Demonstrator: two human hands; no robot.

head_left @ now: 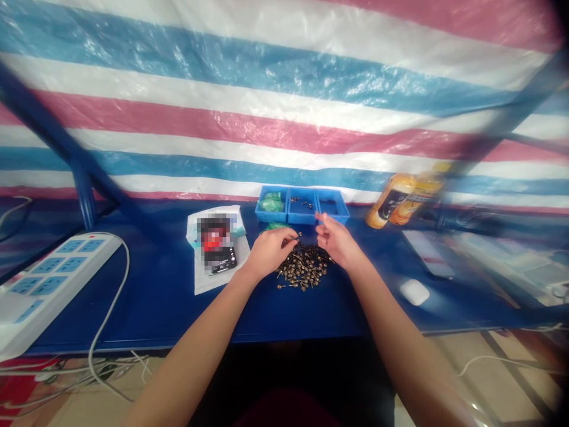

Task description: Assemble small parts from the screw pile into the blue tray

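Observation:
A pile of small brass-coloured screws (pixel 303 270) with dark parts among them lies on the blue table. My left hand (pixel 273 250) is at the pile's upper left, thumb and forefinger pinched on a small screw (pixel 299 235). Above the right side of the pile is my right hand (pixel 334 237), its fingers curled and the thumb and forefinger close together near the tray; what they hold, if anything, is too small to make out. Just behind both hands stands a blue three-part tray (pixel 302 218). A green plastic bag (pixel 272 202) fills its left compartment, and a few small screws (pixel 301 203) lie in the middle one.
On the left, a phone (pixel 217 246) rests on a white packet (pixel 202 286), with a white power strip (pixel 57 276) farther out. To the right are orange drink bottles (pixel 391 200), a white earbud case (pixel 415 292) and a flat phone-like slab (pixel 427 254). Striped sheeting (pixel 284 130) hangs behind.

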